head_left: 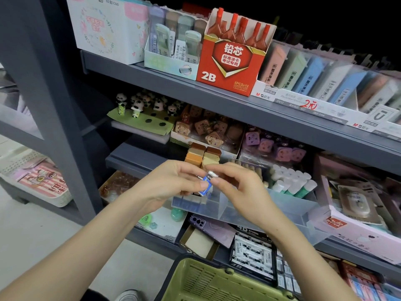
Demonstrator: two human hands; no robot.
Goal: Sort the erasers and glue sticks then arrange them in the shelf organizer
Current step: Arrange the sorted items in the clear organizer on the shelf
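Note:
Both my hands meet above the clear plastic shelf organizer [288,210]. My left hand [173,183] and my right hand [238,187] together pinch a small blue-and-white eraser [205,186] between their fingertips. Below it, the organizer's left compartment holds a row of several blue erasers [187,203]. Its right rear compartment holds several white-capped glue sticks [290,181] standing upright. Brown layered erasers [202,156] sit just behind my hands.
A green plastic basket [208,281] is at the bottom, under my forearms. Grey shelves carry a red 2B lead box [227,68], panda toppers [138,105], toast-shaped erasers [206,129] and purple ones [273,146]. A pink box [355,233] sits right of the organizer.

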